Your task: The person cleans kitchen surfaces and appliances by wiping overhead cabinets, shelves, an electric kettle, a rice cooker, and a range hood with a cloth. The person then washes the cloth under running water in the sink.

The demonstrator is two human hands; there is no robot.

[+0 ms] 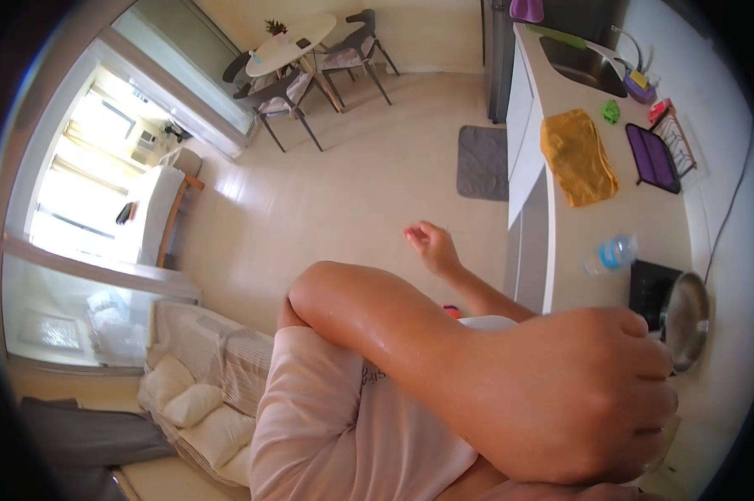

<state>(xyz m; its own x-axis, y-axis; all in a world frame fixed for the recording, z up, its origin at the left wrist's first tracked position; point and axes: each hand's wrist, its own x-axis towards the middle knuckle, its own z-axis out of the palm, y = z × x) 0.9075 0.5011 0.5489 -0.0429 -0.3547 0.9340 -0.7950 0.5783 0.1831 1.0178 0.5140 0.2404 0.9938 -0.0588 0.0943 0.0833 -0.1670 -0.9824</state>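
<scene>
My left hand [577, 397] is large and close to the camera, at the lower right. Its arm bends across my shirt [335, 417], and its fingers are curled closed. Whatever they hold, if anything, is hidden behind the hand. A metal frying pan [687, 321] shows just past the knuckles, beside a black cooktop [651, 288]. I cannot tell whether hand and pan touch. Farther from the camera, my right hand [431, 246] hangs over the floor with loosely bent fingers apart and nothing visible in it. A clear plastic bottle [615, 253] lies on the counter [573, 238].
Along the counter are a mustard cloth [579, 159], a purple mat [652, 157], a green crumpled item [611, 112] and a sink [581, 67]. A grey mat [482, 163] lies on the floor. A round table [297, 46] with chairs stands behind; a cushioned sofa [201, 401] sits left.
</scene>
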